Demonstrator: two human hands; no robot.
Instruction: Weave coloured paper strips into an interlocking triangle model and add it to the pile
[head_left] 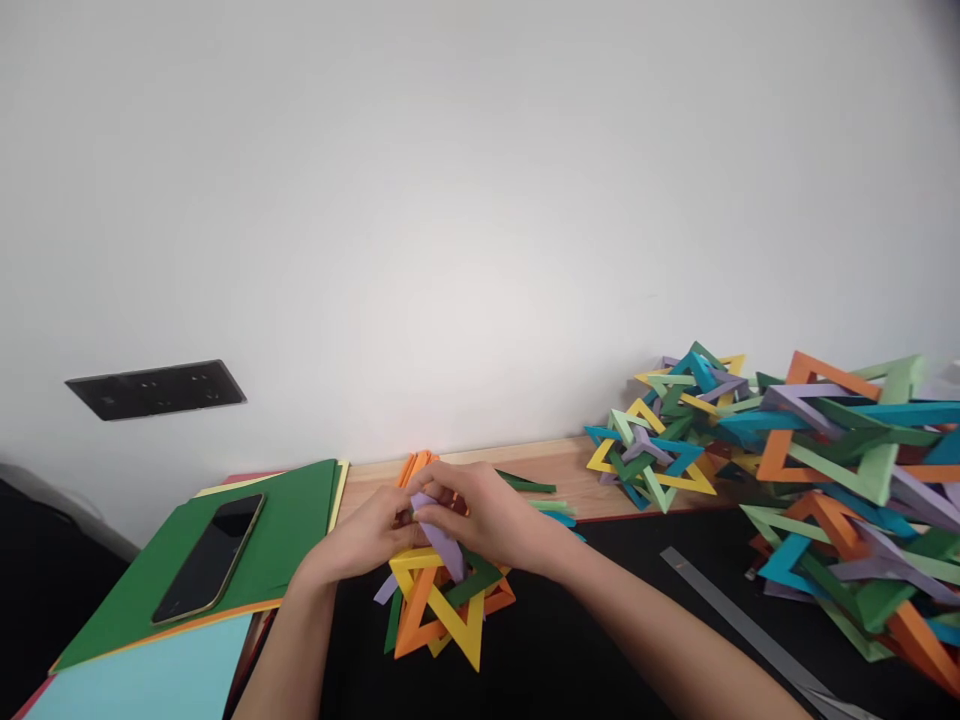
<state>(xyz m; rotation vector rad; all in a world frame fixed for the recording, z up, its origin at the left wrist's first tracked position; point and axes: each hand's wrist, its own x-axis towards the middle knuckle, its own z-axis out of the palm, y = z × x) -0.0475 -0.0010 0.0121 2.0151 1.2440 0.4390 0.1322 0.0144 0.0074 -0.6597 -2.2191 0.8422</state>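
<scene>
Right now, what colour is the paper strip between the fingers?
Light purple; the paper strip shows best in the head view.

My left hand (367,538) and right hand (491,515) are at the paper star's (450,624) far side; beyond lie strips (529,484). Left, a phone (210,558) lies on stacked sheets (294,540), a socket panel (157,390) behind; right, a ruler (739,615), then piled models (776,455).
</scene>
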